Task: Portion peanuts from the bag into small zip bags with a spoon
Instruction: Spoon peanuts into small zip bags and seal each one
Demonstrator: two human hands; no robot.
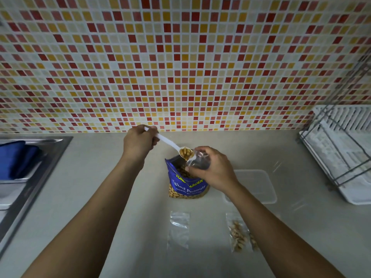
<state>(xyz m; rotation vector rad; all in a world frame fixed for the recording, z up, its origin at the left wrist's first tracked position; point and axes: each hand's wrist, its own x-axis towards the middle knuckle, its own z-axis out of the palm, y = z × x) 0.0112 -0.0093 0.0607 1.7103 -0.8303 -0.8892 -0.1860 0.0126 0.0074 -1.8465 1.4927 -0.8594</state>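
On my feed I look down at a pale grey stone-look countertop [112, 177] that meets a wall of small red, orange and cream mosaic tiles [180, 67] filling the upper half of the frame.

Just above the centre, the left hand [138, 145] has its fingers curled round the handle of a white plastic spoon [170, 144]. The spoon slants down to the right, and its bowl carries a heap of tan peanuts [185, 153].

The right hand [212, 170] pinches a small clear zip bag [197, 162] between thumb and fingers, with the bag's mouth right at the tip of the spoon's bowl.

Directly under both stands the blue foil bag of salted peanuts [187, 183], its top open and nuts visible inside and through a window at its base.

Lower in the frame, an empty clear zip bag [179, 229] lies flat on the countertop. To its right lies a clear zip bag holding peanuts [239, 235], partly hidden by the right forearm.

A clear rectangular plastic tub [259, 183] sits right of the blue foil bag.

At the left edge is a steel sink [40, 171] with a blue cloth [18, 159] in it. At the right edge is a white dish drainer with a wire rack [339, 149]
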